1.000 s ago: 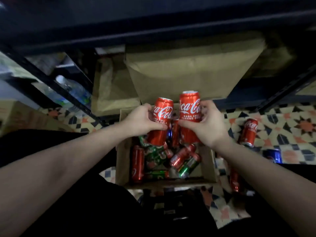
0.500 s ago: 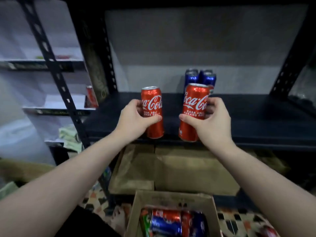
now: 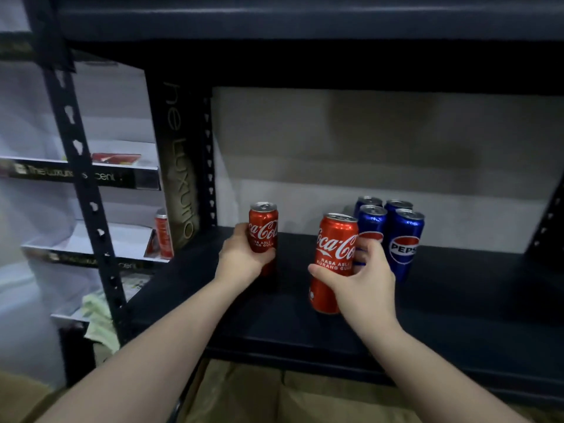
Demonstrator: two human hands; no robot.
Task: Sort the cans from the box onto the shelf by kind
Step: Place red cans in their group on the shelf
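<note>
My left hand (image 3: 242,257) grips a red Coca-Cola can (image 3: 263,228), upright over the left part of the dark shelf (image 3: 457,288); whether its base touches the board is hidden by my hand. My right hand (image 3: 363,280) holds a second red Coca-Cola can (image 3: 332,257), upright and nearer the shelf's front, just left of a cluster of several blue Pepsi cans (image 3: 404,239) standing at the back. The box of cans is out of view.
A black slotted upright (image 3: 82,184) stands at the left. Behind it is a white display shelf (image 3: 91,239) with another red can (image 3: 163,233). An upper shelf board (image 3: 305,22) hangs overhead. Brown cardboard (image 3: 259,392) lies under the dark shelf.
Both hands have carried their Coca-Cola cans up from the box and forward over the dark shelf. The left can has gone deeper and further left; the box has dropped out of view.
</note>
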